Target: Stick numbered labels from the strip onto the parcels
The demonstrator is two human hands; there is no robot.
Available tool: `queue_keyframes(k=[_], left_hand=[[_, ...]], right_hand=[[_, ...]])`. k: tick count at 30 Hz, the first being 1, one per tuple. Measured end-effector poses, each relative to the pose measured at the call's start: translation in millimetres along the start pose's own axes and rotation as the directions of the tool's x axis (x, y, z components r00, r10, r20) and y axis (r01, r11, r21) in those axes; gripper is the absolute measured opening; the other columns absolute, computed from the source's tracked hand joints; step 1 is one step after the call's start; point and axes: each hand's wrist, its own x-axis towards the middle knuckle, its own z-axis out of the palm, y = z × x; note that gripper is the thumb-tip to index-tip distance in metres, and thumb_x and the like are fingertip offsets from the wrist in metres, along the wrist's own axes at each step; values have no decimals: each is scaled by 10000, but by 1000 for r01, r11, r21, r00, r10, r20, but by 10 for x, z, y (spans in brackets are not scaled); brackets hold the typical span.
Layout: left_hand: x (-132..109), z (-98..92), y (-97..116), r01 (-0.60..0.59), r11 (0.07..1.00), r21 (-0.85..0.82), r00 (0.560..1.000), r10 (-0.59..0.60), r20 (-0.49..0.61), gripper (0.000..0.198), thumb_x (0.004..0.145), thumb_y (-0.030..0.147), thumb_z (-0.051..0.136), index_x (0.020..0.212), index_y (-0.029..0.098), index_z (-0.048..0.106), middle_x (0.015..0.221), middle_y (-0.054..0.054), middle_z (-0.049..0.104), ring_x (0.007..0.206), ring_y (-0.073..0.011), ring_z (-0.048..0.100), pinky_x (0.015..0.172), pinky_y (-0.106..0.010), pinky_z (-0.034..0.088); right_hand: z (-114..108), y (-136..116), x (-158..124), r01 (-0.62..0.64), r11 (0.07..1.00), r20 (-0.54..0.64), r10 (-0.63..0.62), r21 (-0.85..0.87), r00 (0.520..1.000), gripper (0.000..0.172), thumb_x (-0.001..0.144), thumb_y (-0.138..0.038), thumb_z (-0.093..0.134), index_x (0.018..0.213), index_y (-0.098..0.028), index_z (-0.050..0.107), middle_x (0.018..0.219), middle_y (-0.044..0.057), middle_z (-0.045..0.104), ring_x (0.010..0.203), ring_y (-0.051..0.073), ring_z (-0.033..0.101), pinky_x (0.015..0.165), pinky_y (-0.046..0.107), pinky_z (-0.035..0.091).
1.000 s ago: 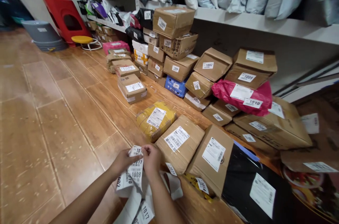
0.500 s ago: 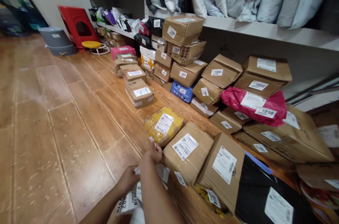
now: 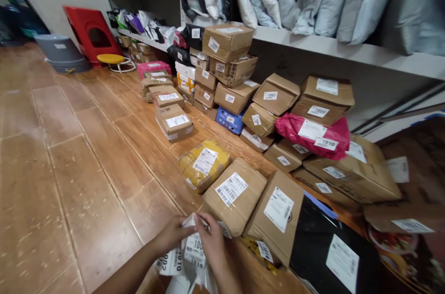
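My left hand (image 3: pixel 174 234) pinches a strip of printed number labels (image 3: pixel 193 248), several of which hang down folded below it. My right hand (image 3: pixel 211 233) is closed on the same strip from the other side, close to the left fingertips. Just beyond the hands lies a yellow taped parcel (image 3: pixel 219 155) with a shipping label on top and a small white label (image 3: pixel 191 183) at its front edge. A brown box (image 3: pixel 255 192) with a shipping label stands right by my right hand. Another brown box (image 3: pixel 259 231) sits to its right.
A black parcel (image 3: pixel 302 257) lies at the right. Numbered boxes are stacked under a shelf (image 3: pixel 278 35) full of bagged parcels, with a pink parcel (image 3: pixel 288 126) among them. A red stool (image 3: pixel 74 22) and grey buckets (image 3: pixel 57 53) stand far left on the wooden floor (image 3: pixel 97 159).
My right hand has drawn back from the yellow parcel's front edge to the label strip. A small white label now shows on that edge. The view has turned slightly right.
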Motion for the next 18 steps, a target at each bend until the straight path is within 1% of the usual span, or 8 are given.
queue_keyframes(k=[2,4,6,8,10,14,16,18], left_hand=[[5,233,56,-18,999,48,996,14,87,545,574,645,694,698,115,689,602,-9,639,554,-129,520,600,-255,404],[11,488,75,-37,994,106,986,19,163,523,553,607,729,741,120,702,636,-5,637,587,-137,521,612,-252,405],[9,750,47,-50,984,169,979,14,204,503,538,586,738,742,129,687,640,7,611,601,-139,506,602,-247,398],[-11,1000,-26,-59,966,252,976,3,216,456,586,578,699,684,136,647,615,13,568,597,-139,480,579,-242,372],[-37,1219,-133,-77,933,351,970,-12,244,420,660,565,631,617,149,599,602,8,538,609,-147,473,580,-248,350],[-54,1568,-419,-116,851,512,938,-76,338,408,711,572,533,617,175,559,645,-12,566,696,-191,517,639,-271,361],[-69,1728,-601,-111,814,570,921,-131,367,408,712,578,497,637,181,555,664,-20,587,713,-205,534,652,-282,370],[-115,1883,-805,-103,782,615,894,-199,402,370,686,549,527,621,186,557,641,-9,585,687,-207,537,629,-285,368]], right_hand=[[-331,25,-209,-25,1000,18,25,17,1000,374,670,-528,657,759,-169,714,758,86,718,747,253,645,702,325,508],[-628,64,-399,-77,992,-19,79,101,997,388,626,-543,700,729,-170,705,725,85,714,715,253,637,660,323,505],[-859,106,-597,-128,966,-84,149,223,985,408,575,-555,745,714,-175,697,716,80,715,706,247,638,651,319,505],[-1010,149,-821,-169,921,-172,240,350,955,425,522,-560,781,689,-180,687,679,65,707,662,228,634,621,309,502],[-1094,210,-1049,-198,857,-243,344,475,907,446,469,-560,809,672,-183,681,632,51,692,614,216,628,587,310,500],[-1195,462,-1479,-228,718,-270,506,657,819,507,428,-624,787,653,-180,690,598,65,677,631,258,654,584,363,522],[-1258,630,-1750,-278,751,-341,554,599,760,479,456,-619,779,622,-178,691,600,68,674,653,264,660,612,375,536],[-1321,772,-2088,-384,790,-458,597,477,659,403,542,-559,777,658,-181,700,653,60,685,679,237,657,650,362,547]])
